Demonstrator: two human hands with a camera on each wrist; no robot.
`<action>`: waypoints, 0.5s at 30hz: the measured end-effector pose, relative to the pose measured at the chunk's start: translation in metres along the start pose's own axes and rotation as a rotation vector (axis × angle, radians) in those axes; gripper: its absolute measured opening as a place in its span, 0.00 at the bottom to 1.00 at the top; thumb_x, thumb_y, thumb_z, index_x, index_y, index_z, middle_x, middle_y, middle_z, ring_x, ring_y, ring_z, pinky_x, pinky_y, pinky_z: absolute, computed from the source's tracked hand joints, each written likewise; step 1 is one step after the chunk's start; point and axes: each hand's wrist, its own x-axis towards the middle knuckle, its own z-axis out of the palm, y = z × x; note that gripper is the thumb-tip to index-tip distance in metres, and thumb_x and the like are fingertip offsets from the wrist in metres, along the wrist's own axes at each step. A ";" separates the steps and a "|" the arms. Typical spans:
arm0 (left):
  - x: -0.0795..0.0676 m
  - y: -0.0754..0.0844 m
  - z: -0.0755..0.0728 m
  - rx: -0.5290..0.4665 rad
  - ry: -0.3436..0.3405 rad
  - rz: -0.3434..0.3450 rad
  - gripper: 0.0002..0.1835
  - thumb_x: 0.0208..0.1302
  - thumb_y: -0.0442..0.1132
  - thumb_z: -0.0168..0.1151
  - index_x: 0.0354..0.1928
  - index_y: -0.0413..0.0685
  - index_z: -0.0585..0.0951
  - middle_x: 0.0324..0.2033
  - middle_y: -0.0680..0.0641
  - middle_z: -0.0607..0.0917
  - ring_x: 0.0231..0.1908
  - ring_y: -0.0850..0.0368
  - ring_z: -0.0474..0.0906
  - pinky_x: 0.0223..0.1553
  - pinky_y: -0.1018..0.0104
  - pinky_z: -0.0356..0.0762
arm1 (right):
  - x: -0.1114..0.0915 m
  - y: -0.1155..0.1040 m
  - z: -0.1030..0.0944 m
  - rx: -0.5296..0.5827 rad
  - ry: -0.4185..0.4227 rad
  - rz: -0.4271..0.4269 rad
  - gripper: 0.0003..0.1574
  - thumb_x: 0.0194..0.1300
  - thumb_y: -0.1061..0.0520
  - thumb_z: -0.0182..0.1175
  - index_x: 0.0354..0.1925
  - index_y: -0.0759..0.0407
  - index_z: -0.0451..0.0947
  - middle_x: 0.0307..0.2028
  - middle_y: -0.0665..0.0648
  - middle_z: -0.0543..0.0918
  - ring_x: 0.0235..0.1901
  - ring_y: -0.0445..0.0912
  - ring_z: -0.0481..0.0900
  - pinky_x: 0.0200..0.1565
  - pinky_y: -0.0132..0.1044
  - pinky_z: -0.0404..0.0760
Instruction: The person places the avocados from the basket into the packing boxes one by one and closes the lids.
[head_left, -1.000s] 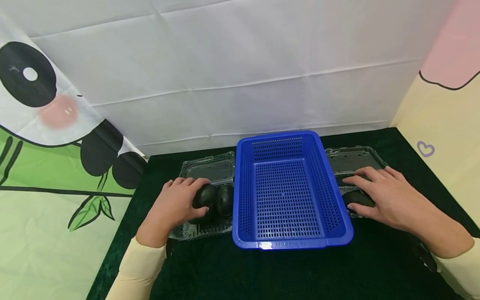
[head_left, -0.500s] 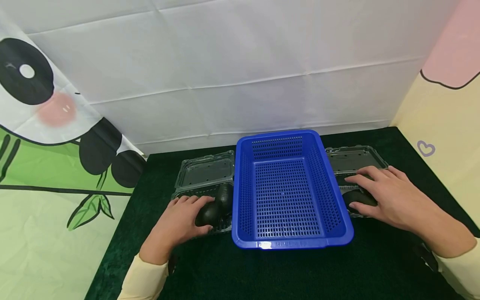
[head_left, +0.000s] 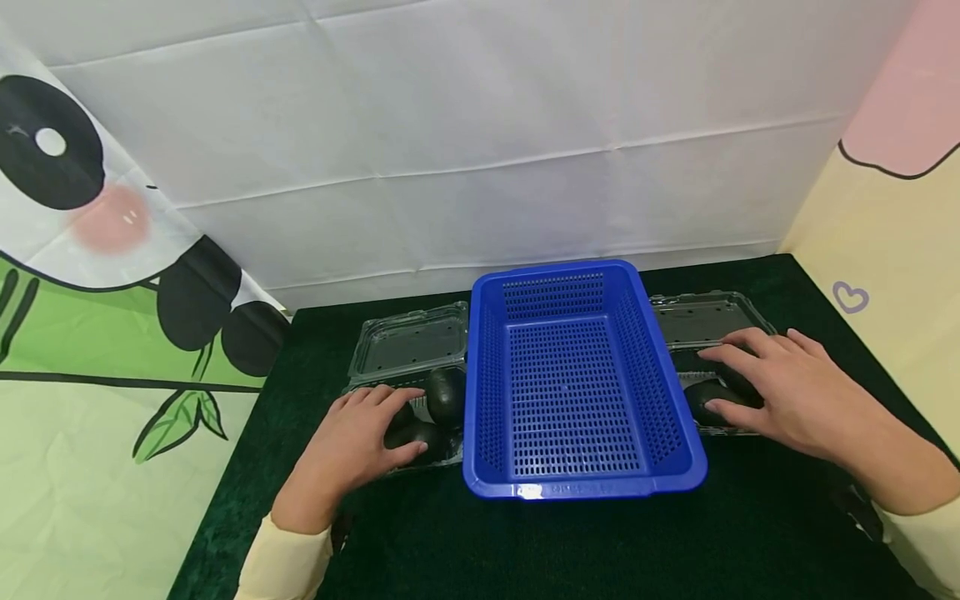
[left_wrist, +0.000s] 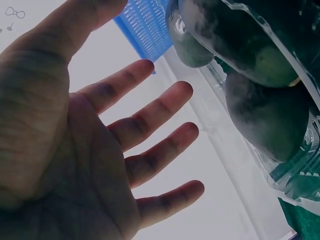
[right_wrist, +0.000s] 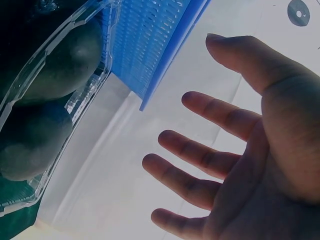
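My left hand hovers with spread fingers over the left edge of a clear plastic clamshell box, which lies with its lid folded back. Dark green avocados sit inside it, one avocado beside the basket and another avocado near my thumb. On the other side, my right hand is spread over a second open clamshell and partly hides its avocados. Both wrist views show empty palms with fingers apart from the fruit, including an avocado on the left and an avocado on the right.
A blue perforated plastic basket stands between the two clamshells, with nothing in it. Dark green cloth covers the table. A white sheet hangs behind, and printed sheets flank both sides.
My left hand has come down toward me and its fingers have eased off the avocado. The avocado beside it sits lower now. My right hand has drawn slightly rightward.
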 end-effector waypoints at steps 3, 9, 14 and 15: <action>0.000 0.001 0.001 -0.005 0.011 0.004 0.38 0.61 0.64 0.71 0.71 0.59 0.75 0.65 0.40 0.78 0.66 0.33 0.71 0.66 0.27 0.60 | 0.000 0.003 -0.001 -0.008 0.019 0.007 0.39 0.61 0.41 0.74 0.65 0.56 0.78 0.60 0.70 0.77 0.58 0.71 0.75 0.61 0.80 0.57; 0.002 0.002 0.001 -0.027 0.016 0.004 0.37 0.62 0.63 0.71 0.70 0.58 0.76 0.64 0.41 0.78 0.65 0.34 0.71 0.65 0.27 0.61 | 0.002 0.014 -0.002 -0.034 0.036 0.045 0.40 0.60 0.41 0.75 0.64 0.58 0.78 0.59 0.73 0.76 0.56 0.71 0.75 0.60 0.78 0.59; 0.003 0.004 0.000 -0.042 0.035 0.002 0.37 0.62 0.62 0.71 0.70 0.58 0.76 0.64 0.41 0.78 0.65 0.34 0.71 0.65 0.26 0.61 | 0.005 0.031 -0.003 -0.058 0.056 0.085 0.40 0.61 0.43 0.75 0.64 0.59 0.77 0.58 0.76 0.74 0.53 0.73 0.75 0.56 0.77 0.64; 0.003 0.004 0.000 -0.043 0.044 0.004 0.37 0.62 0.62 0.71 0.70 0.58 0.76 0.64 0.41 0.78 0.65 0.34 0.71 0.65 0.26 0.61 | 0.006 0.034 -0.003 -0.060 0.058 0.092 0.40 0.61 0.43 0.75 0.64 0.59 0.77 0.58 0.76 0.74 0.52 0.73 0.75 0.56 0.76 0.65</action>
